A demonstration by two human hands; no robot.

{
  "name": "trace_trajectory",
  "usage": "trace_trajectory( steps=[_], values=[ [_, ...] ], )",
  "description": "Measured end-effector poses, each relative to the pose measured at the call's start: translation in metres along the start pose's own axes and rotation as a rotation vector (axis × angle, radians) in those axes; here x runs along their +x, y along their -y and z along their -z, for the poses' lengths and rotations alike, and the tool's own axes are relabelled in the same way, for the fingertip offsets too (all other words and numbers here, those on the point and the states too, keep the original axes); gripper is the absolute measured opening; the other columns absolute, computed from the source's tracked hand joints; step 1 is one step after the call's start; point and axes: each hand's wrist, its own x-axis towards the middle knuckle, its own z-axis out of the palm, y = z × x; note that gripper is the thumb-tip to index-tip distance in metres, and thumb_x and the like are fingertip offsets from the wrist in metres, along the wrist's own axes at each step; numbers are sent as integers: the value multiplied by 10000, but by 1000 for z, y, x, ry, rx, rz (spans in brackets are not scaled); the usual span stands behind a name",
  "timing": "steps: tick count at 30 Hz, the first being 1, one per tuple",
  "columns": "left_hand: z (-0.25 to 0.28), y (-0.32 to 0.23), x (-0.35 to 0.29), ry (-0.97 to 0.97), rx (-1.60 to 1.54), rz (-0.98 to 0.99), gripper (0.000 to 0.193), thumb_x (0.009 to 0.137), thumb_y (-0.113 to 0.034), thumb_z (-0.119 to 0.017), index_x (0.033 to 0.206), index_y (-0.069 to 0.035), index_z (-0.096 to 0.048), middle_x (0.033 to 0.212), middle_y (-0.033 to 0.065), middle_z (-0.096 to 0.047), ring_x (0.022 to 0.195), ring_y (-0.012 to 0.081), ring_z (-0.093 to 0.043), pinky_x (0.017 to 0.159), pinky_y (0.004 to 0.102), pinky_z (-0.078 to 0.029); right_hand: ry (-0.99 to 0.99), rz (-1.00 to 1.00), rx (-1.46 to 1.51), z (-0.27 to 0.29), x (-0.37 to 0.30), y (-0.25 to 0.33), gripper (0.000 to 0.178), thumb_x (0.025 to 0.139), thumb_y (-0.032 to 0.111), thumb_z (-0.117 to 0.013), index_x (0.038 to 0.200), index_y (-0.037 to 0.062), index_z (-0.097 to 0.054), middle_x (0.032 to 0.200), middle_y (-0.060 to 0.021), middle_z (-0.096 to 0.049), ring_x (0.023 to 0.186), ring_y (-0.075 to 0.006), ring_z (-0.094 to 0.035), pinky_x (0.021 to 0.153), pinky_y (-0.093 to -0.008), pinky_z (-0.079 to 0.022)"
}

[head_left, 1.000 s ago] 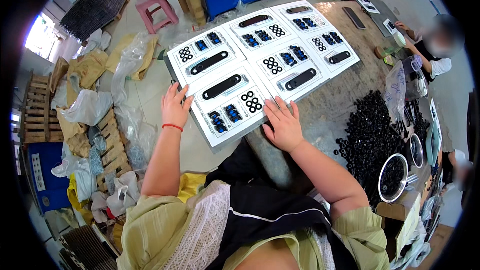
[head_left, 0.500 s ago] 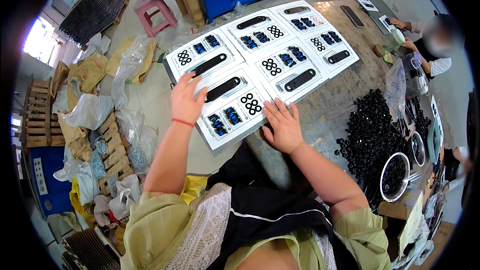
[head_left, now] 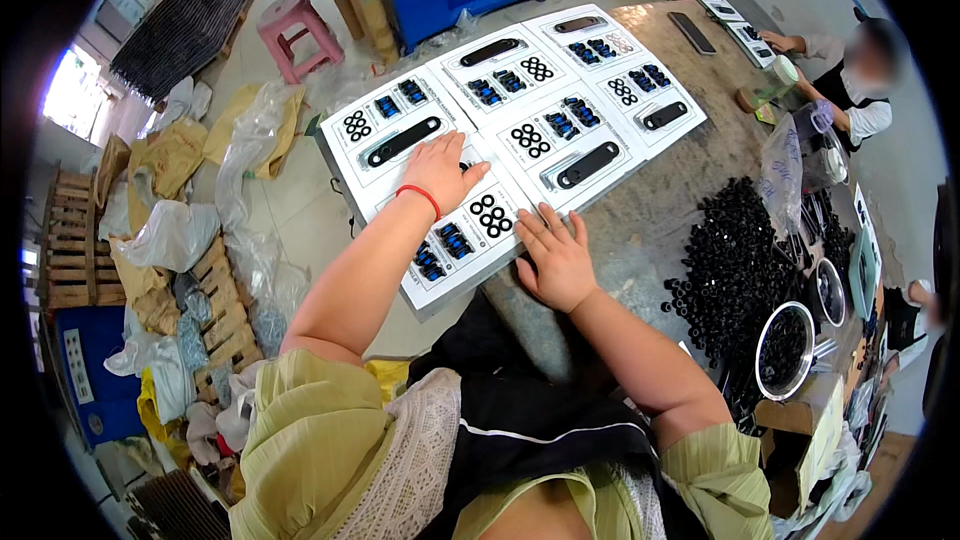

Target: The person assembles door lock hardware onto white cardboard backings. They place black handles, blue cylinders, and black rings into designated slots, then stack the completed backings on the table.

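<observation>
White cards (head_left: 516,192) lie side by side in two rows on the table. Each bears a long black strap-like piece (head_left: 588,164), a cluster of black rings (head_left: 490,216) and blue-and-black parts (head_left: 456,239). My left hand (head_left: 438,172), with a red string at the wrist, rests flat over the nearest left card, hiding most of its black piece. Its fingers are stretched out toward the card behind. My right hand (head_left: 557,262) lies with fingers spread at the near edge of the cards, fingertips touching the border. Neither hand grips anything.
To the right are a heap of small black parts (head_left: 725,275), a metal bowl (head_left: 785,350) and a plastic jar (head_left: 775,85). A phone (head_left: 691,33) lies at the back. Another person (head_left: 868,90) sits at the far right. A pink stool (head_left: 298,38) stands on the floor.
My left hand has moved right and forward from the left edge of the cards onto the nearest left card. My right hand stays at the near edge.
</observation>
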Motion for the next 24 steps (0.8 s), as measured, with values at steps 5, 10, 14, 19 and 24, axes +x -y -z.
trace_trajectory(
  steps=[5,10,14,19,24],
  values=[
    [-1,2,-3,-12,35,-6,758,924,-569,-486,1436,-16,-407,1500,171,-399,1404,272,-355,1176,417,-222,3,8,8,0,-1,3,483,821,287,-648,1250,69,-606,1385,-70,-543,1338,-292,-426,1118,-558,-233],
    [0,4,3,-78,33,-97,696,892,-502,-584,1335,29,-511,1354,244,-532,1255,374,-510,1084,407,-377,13,1,15,-1,0,2,487,820,281,-648,1253,63,-601,1378,-77,-540,1335,-299,-423,1114,-557,-247],
    [-7,24,22,-78,-72,-81,764,890,-531,-570,1390,34,-453,1432,247,-452,1336,373,-425,1128,419,-317,3,19,-22,-13,1,-6,490,825,330,-654,1240,79,-588,1402,-91,-522,1364,-279,-402,1103,-585,-250],
    [-6,-20,2,-211,-345,-326,564,978,-303,-539,1410,39,-422,1413,239,-475,1318,352,-446,1111,403,-324,-2,-124,-80,41,-10,11,420,842,285,-617,1203,71,-607,1337,-87,-571,1341,-269,-425,1090,-557,-279],
    [-21,-108,-71,380,-882,-490,540,999,-276,-518,1452,-11,-394,1463,176,-437,1374,249,-392,1126,346,-303,-41,-578,24,185,-81,22,351,859,197,-594,1150,3,-619,1194,-163,-629,1116,-333,-589,954,-418,-480]
  ],
)
